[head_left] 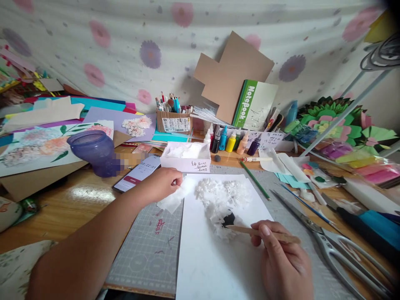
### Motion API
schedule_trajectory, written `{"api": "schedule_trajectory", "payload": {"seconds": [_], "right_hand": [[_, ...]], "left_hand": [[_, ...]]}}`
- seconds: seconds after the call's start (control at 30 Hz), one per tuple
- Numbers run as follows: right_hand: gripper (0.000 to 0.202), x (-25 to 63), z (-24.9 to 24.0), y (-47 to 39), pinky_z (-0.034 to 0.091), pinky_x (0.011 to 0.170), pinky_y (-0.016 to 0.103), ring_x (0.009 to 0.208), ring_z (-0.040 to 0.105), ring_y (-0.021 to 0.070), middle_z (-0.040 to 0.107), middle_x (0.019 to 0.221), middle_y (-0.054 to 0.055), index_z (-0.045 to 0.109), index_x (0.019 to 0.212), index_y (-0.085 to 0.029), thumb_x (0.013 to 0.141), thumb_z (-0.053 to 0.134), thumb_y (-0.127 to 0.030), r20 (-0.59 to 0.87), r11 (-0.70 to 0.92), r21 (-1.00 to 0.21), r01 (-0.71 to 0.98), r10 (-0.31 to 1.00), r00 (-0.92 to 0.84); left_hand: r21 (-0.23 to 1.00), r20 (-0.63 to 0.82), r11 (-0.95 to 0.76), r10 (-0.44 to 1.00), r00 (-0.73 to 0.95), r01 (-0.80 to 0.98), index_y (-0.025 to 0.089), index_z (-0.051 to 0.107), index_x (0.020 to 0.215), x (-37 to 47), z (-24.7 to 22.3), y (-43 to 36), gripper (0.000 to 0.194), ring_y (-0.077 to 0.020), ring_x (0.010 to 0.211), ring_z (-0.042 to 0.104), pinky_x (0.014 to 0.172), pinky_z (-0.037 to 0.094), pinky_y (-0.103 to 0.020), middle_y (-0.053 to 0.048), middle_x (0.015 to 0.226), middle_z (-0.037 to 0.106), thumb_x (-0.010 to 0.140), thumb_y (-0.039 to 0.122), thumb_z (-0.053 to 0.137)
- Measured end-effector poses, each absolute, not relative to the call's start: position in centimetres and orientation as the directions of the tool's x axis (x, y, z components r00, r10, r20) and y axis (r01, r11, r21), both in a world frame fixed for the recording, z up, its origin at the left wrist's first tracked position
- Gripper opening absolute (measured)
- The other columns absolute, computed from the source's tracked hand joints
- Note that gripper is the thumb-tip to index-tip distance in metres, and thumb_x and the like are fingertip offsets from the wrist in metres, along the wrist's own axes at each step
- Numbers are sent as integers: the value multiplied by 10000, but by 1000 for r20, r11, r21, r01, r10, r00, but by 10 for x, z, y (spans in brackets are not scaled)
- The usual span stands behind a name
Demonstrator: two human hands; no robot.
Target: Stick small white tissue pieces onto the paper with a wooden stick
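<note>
Left of center, the left hand [168, 183] curls nearly closed at white tissue [170, 203], any hold unclear. At center, ruffled white paper [214, 196] borders a black patch [229, 219]; lower right, the right hand [283, 252] pinches a wooden stick [245, 229], best pressed lightly.

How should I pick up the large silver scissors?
Probably by the looped handles, coming from the near right side: they lie toward the wearer, while the pointed blades face away, toward the green pencil. The right hand is nearest but holds a wooden stick, so it would need freeing first.
</note>
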State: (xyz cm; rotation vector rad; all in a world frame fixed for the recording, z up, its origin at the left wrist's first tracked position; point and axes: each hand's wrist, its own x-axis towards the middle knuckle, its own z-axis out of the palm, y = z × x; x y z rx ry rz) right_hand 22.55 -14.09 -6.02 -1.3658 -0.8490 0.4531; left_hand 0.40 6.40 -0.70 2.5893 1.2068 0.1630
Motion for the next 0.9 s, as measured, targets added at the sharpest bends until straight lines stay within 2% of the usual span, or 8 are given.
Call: {"api": "schedule_trajectory", "payload": {"seconds": [0.17,0.27,0.37,0.53,0.6,0.7,0.77,0.9], "right_hand": [[305,226,-62,-141,439,541,250,591,524,146,622,685,56,719,742,-144,781,677,-443,250,183,-968,171,724,642],[304,226,-61,-141,440,542,251,599,528,149,627,705,62,721,751,-145,784,675,-444,242,179,-970,162,727,643],[295,226,-60,-141,444,539,253,594,527,148,627,710,64,722,739,-151,782,679,-440,242,180,-970,162,730,639],[354,225,-58,-140,447,534,272,578,530,160,618,675,63,704,701,-150,769,673,-495,249,167,-968,187,716,652],[355,224,-57,-139,443,530,272,573,533,159,616,667,60,697,690,-152,778,664,-494,259,174,-966,194,715,650],[324,224,-56,-139,437,530,263,567,534,150,609,653,44,696,692,-160,803,647,-460,300,204,-954,221,718,628],[288,224,-55,-140,432,535,249,570,537,144,599,635,28,704,719,-166,827,631,-424,331,208,-941,267,726,602],[252,223,-51,-143,432,569,233,616,564,143,604,653,18,708,757,-177,878,582,-359,371,155,-906,395,741,560]], "left_hand": [[480,21,-564,773,634,672,203,646,872,3,3,60,186,-151,720,599,642,423,-231,10,799,667,786,294,508],[532,88,-533,808,583,658,198,643,896,-7,12,66,220,-166,747,594,652,435,-255,-10,848,664,814,301,466],[480,85,-569,788,610,668,200,648,900,-9,14,66,206,-175,754,579,668,445,-279,-21,885,648,792,307,509],[282,167,-785,607,777,552,248,635,1045,9,-1,49,332,-232,1056,509,932,384,-361,-33,1123,584,714,217,627],[167,162,-799,601,783,578,258,628,1053,17,-8,43,355,-247,1073,489,934,358,-392,-31,1146,578,715,153,610],[64,174,-796,603,778,602,220,641,917,24,-15,41,227,-237,1003,509,891,355,-405,-36,1046,611,752,96,545],[84,184,-798,601,778,597,203,639,816,25,-16,44,124,-222,943,527,862,368,-395,-33,965,623,803,140,533],[224,270,-793,609,746,566,204,671,789,20,-14,50,161,-206,922,536,854,399,-362,-39,956,623,858,255,535]]}}
